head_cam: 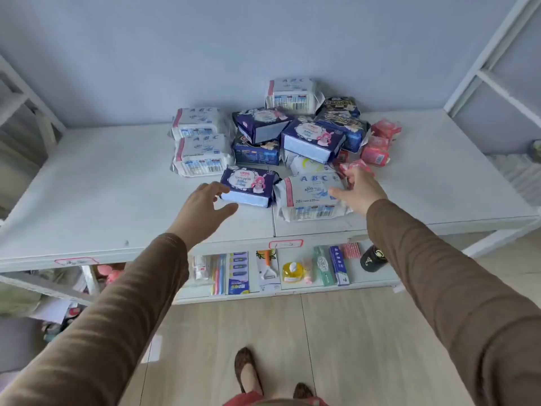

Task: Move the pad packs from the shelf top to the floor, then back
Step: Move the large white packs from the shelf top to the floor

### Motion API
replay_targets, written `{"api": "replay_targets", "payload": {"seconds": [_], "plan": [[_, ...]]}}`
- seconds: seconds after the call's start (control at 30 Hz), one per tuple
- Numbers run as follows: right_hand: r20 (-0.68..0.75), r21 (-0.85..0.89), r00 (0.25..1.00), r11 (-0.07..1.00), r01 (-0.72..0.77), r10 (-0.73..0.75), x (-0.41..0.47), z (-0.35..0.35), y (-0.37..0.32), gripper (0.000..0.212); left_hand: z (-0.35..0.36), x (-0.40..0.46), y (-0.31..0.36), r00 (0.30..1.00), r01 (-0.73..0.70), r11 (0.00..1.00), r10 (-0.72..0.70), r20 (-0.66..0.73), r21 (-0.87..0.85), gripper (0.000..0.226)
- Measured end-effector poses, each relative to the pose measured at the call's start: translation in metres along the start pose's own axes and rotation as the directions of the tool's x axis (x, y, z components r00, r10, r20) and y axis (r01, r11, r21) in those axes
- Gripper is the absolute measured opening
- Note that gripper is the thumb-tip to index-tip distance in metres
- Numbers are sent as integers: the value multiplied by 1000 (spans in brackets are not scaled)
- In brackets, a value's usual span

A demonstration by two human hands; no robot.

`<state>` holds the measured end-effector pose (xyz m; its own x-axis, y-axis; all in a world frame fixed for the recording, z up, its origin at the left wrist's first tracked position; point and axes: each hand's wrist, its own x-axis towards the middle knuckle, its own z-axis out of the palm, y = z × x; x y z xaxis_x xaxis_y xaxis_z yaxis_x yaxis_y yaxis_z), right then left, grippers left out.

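**Both hands reaching for the front packs on the shelf top**

The left hand [205, 207] was spread and relaxed, holding nothing, its fingertips just at the near left corner of the dark blue rabbit pack [248, 186]. The right hand [358, 189] lay on the right end of the white ABC pack [311, 196], thumb on its top face; its fingers were hidden behind the hand, so I cannot tell whether they already gripped it. These two packs sat side by side, nearest the shelf top's front edge [117, 250]. Behind them the other pad packs [292, 133] lay heaped toward the back edge, small pink packs [377, 145] on the heap's right. No pack showed on the floor [351, 332], so this looked like a first pickup, though a finished return cannot be ruled out. The next move would call for closing each hand round its pack, then lifting clear of the heap.
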<state>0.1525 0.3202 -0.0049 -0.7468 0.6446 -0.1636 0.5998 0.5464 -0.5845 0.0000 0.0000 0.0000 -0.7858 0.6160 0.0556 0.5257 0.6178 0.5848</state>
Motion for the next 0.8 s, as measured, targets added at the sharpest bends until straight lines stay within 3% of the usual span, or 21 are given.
{"api": "replay_targets", "payload": {"seconds": [0.17, 0.3, 0.53, 0.7, 0.8], "plan": [[209, 46, 948, 966, -253, 238, 29, 10, -6, 130, -7, 43, -25, 999, -2, 1000, 3, 48, -5, 40], [357, 40, 894, 952, -305, 272, 45, 17, -9, 150, -7, 71, -40, 998, -4, 1000, 6, 61, -29, 41], [387, 161, 919, 975, -152, 79, 48, 28, 10, 142, 0, 101, -57, 1000, -27, 992, 28, 0, -126, 29], [189, 195, 982, 981, -23, -14, 21, 40, 12, 109, -5, 121, -77, 993, -23, 998, 16, -118, -62, 38], [69, 223, 996, 974, 35, -51, 11, 51, 5, 104, -16, 146, -99, 983, 39, 998, -31, -182, 43, 51]]}}
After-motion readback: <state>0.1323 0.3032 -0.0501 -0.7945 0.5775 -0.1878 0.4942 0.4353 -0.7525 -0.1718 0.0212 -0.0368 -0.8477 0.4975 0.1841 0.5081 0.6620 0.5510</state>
